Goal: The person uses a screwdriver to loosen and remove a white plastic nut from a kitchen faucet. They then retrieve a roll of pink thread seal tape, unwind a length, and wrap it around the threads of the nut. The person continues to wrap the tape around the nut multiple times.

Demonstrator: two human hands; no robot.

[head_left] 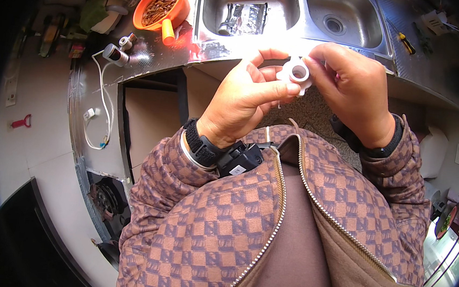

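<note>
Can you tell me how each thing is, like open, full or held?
White fitting: held, round opening showing
Left hand: closed on the fitting
Right hand: fingers bent beside it, grip unclear
Orange pan: holding brown pieces
Jacket: unzipped
Left sink basin: holding a silvery packet
Yellow-and-black tool: lying on counter

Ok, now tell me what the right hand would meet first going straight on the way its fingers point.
The white plastic fitting held in the left hand; the right hand looks right beside it, perhaps touching, though depth is unclear.
</note>
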